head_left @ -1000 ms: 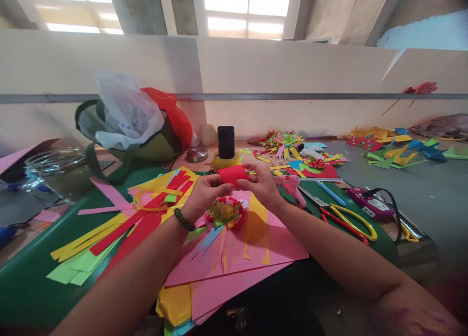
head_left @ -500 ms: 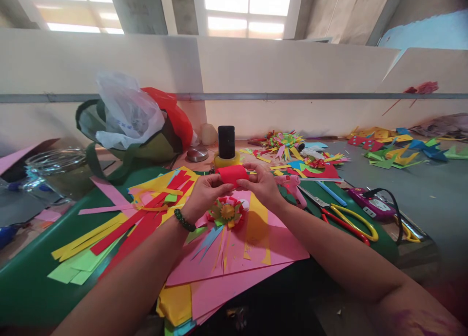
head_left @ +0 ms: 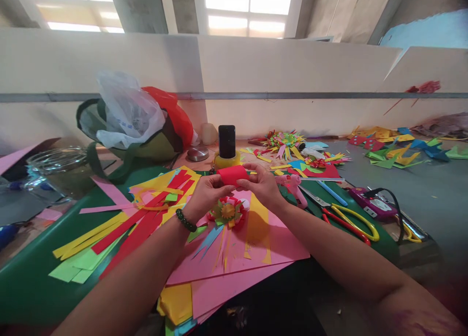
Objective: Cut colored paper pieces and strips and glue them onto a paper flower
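Note:
A small piece of red paper, slightly curved, is held up between both hands. My left hand pinches its left end, and my right hand grips the right end with thumb and fingers. Just below them a paper flower with red and green petals and a yellow centre lies on pink paper sheets. Blue and yellow paper slivers spread out beneath the flower. Left of my left hand are cut strips of red paper, along with yellow and green ones.
A pink glue gun, scissors with red and yellow handles and a purple power strip lie at right. A phone stands upright behind my hands. A green bag and a glass bowl are at left.

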The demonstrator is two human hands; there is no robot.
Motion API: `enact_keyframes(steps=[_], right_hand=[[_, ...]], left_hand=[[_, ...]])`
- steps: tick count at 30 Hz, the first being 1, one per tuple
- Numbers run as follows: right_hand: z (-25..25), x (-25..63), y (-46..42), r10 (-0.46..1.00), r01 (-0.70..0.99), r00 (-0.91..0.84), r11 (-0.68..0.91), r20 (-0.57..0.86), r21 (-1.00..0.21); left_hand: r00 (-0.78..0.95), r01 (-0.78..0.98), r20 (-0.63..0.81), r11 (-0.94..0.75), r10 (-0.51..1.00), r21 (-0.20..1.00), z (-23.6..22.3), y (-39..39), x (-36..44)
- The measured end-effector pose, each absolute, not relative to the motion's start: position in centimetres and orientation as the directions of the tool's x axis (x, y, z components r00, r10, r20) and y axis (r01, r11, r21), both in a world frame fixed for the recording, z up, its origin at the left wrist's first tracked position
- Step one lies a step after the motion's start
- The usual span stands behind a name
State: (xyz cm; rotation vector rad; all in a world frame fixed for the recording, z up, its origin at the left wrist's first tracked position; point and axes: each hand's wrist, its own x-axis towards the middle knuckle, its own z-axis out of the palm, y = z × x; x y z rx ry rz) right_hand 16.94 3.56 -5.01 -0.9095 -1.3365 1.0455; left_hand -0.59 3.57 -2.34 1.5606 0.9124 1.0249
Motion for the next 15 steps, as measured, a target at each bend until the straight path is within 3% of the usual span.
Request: enact_keyframes(steps=[15], right_hand=[[-4.83,16.93,3.34,0.950,-0.048,-0.035,0.310,0.312,-0.950]], left_hand=[[0.361,0.097,0.161,-0.208,0.918,0.973,-2.47,3.52,-0.68]])
